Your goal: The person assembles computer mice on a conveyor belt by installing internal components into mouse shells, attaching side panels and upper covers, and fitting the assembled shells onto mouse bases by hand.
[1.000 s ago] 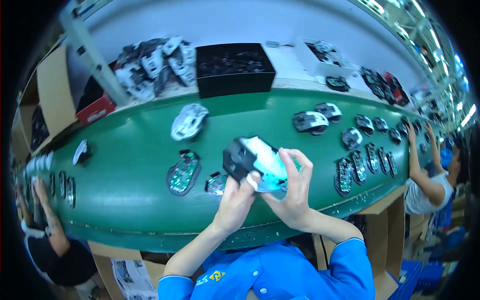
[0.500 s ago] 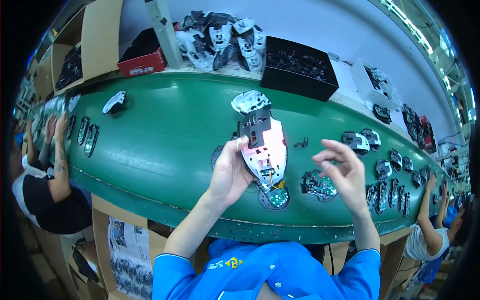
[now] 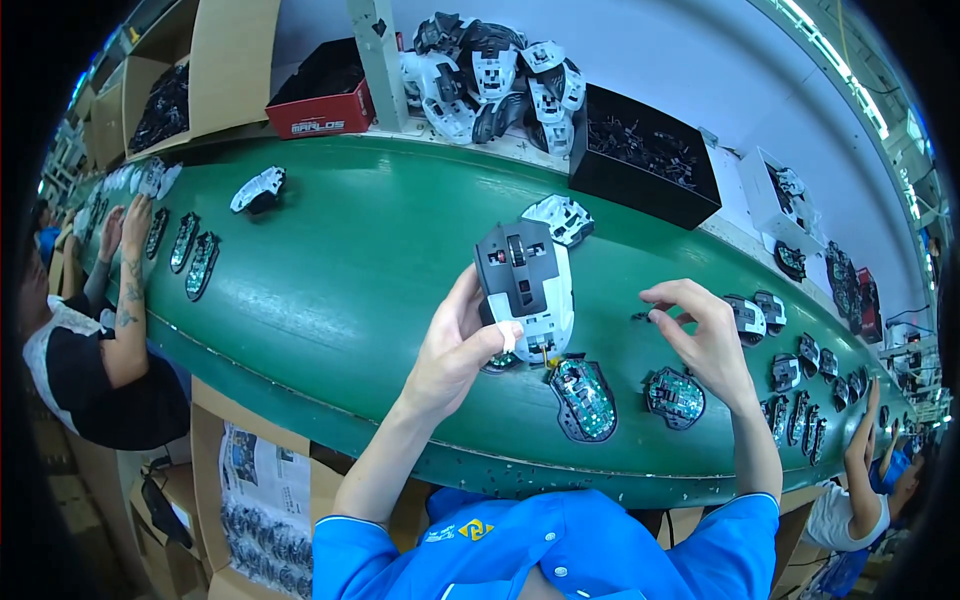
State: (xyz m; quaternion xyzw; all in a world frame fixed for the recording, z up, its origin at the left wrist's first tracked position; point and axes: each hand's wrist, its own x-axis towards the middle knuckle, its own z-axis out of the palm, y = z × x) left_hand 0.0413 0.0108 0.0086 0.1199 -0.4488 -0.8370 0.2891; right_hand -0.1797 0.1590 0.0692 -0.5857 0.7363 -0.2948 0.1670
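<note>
Head view: green worktop (image 3: 350,280), pale wall (image 3: 640,50); left grip (image 3: 445,350) around mouse shell (image 3: 522,275), right grip (image 3: 705,330) spread.

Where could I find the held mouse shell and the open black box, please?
Held mouse shell (image 3: 541,287): head view, its dark grey panel.
Open black box (image 3: 637,191): head view, its front wall.

Mouse shell (image 3: 523,285) in hand, wheel end pointing away

And here it is, grey and white, top side showing, tipped up in the left hand (image 3: 445,350)! Scroll wheel (image 3: 516,250) sits in the dark grey front, slots dot the white rear, and a yellow connector (image 3: 553,360) pokes out at the near end! Across at the right hand (image 3: 705,325), a tiny black part (image 3: 642,316) lies just beside the thumb tip, details too small to read
</note>
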